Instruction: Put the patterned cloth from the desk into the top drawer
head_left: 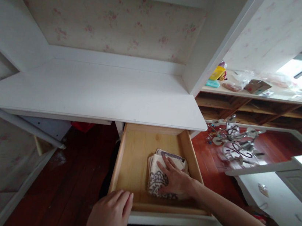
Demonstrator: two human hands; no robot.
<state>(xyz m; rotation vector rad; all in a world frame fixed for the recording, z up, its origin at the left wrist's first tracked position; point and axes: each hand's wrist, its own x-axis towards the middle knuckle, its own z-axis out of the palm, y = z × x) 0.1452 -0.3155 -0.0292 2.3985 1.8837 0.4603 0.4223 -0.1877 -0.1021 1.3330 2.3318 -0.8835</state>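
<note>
A wooden drawer (pixel 133 162) is pulled out from beneath the white desk top. Inside, towards its right side, lies a folded cloth (pixel 156 175), cream with a dark scroll pattern, which looks like a towel. My right hand (pixel 174 177) rests on this cloth, its fingers spread and pressed flat against the top layer. At the drawer's front left corner, my left hand (pixel 113 210) has its fingers together, hooked over the rim. The thumb side faces the drawer; the fingertips are partly hidden.
The white desk top (pixel 100 91) reaches over the drawer, with upright panels at both sides. To the right, a chandelier (pixel 236 142) lies on the red floor. Behind it, a low shelf unit (pixel 267 96) carries bags and a small box. White furniture (pixel 274 188) stands lower right.
</note>
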